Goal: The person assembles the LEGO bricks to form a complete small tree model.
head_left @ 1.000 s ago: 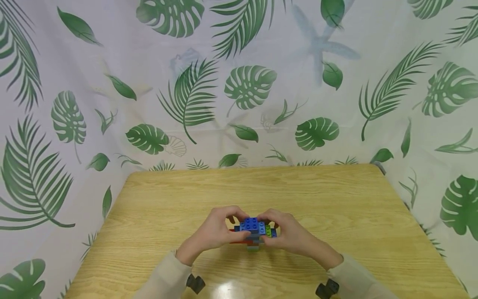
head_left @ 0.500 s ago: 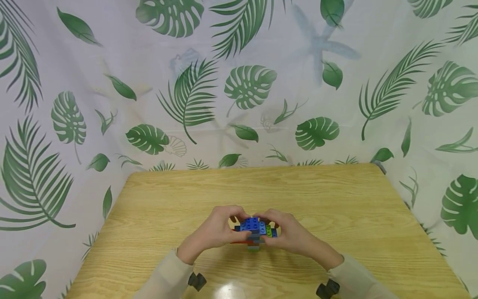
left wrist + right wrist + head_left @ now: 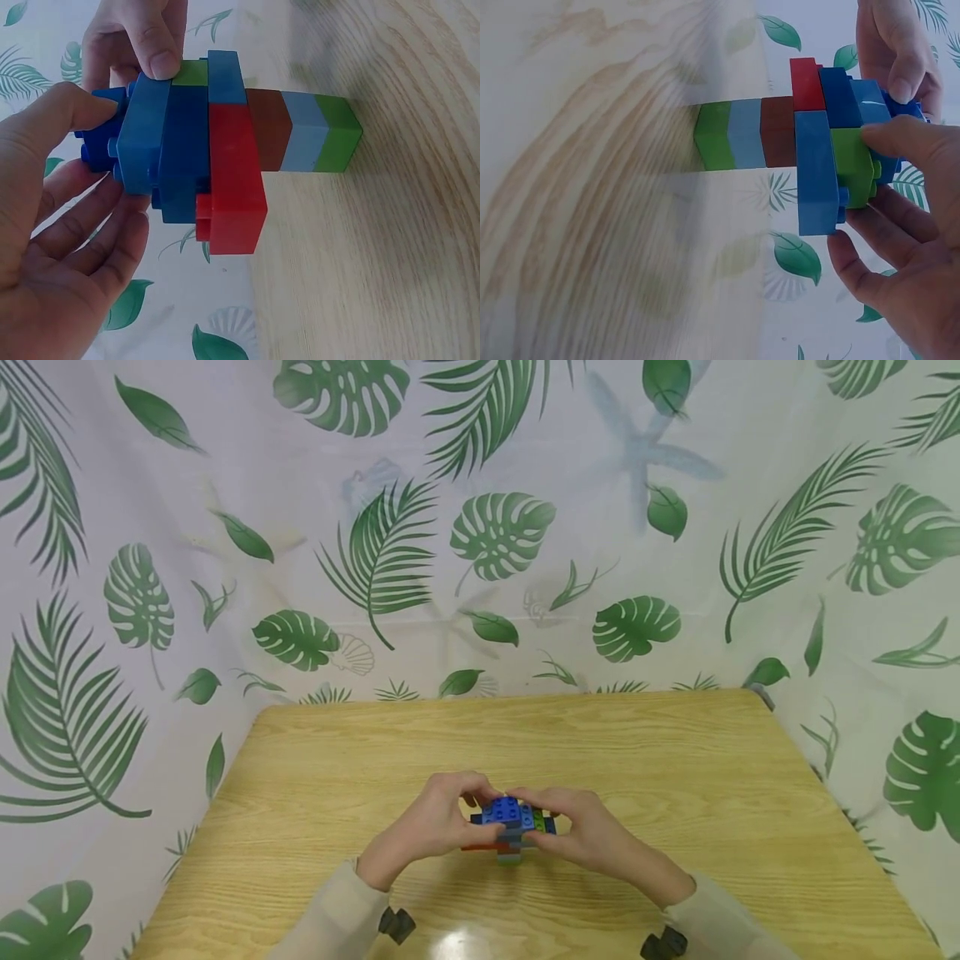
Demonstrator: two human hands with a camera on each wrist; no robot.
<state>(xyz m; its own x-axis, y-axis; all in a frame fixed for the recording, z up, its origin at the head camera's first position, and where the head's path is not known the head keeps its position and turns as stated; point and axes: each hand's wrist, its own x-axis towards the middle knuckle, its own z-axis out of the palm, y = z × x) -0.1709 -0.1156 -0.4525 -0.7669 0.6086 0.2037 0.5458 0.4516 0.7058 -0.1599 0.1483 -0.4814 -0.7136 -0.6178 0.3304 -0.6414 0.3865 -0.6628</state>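
Note:
A tower of toy building bricks (image 3: 508, 837) stands upright on the wooden table, narrow at the foot and wider in its upper layers. Its column is a green brick (image 3: 339, 135), a light blue one and a brown brick (image 3: 268, 131). Above these, a red brick (image 3: 238, 187) juts out to the left and a blue brick (image 3: 816, 172) to the right. My left hand (image 3: 438, 822) pinches the dark blue brick (image 3: 103, 135) at the very top between thumb and fingers. With thumb and fingers, my right hand (image 3: 581, 829) grips the upper layers at a lime green brick (image 3: 852, 161).
The wooden table (image 3: 360, 743) reaches back to a white curtain (image 3: 420, 652) with green leaf prints, which also hangs at both sides. Dark wrist devices (image 3: 396, 925) show under both sleeves. Light glares off the table's near part.
My right hand has shifted slightly to the right and its fingers have moved a little on the bricks. The left hand and the tower stay almost in place.

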